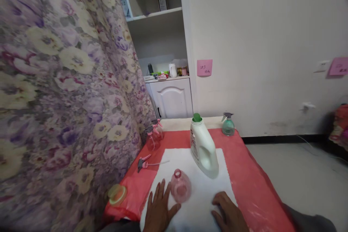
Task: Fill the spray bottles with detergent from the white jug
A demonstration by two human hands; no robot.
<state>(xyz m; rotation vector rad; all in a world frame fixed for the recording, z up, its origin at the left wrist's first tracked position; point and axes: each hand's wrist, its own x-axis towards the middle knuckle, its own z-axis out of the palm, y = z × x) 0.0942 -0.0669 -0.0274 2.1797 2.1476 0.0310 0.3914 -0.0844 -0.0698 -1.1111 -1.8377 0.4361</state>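
My left hand (159,208) lies flat on a white towel (201,188), fingers spread, its thumb side next to an open pink spray bottle (180,186) with no head on it. My right hand (227,214) rests palm down on the towel to the right, fingers curled slightly, holding nothing. A white detergent jug with a green cap (203,145) stands on the towel just beyond both hands. The bottle's pink trigger head with its tube (145,163) lies on the red table cover (244,174) to the left.
Two pink spray bottles (153,138) stand at the back left and a teal spray bottle (228,124) at the back right. A yellow-green lid (117,194) sits at the left edge. A flowered curtain (59,90) hangs left; white cabinet (171,96) behind.
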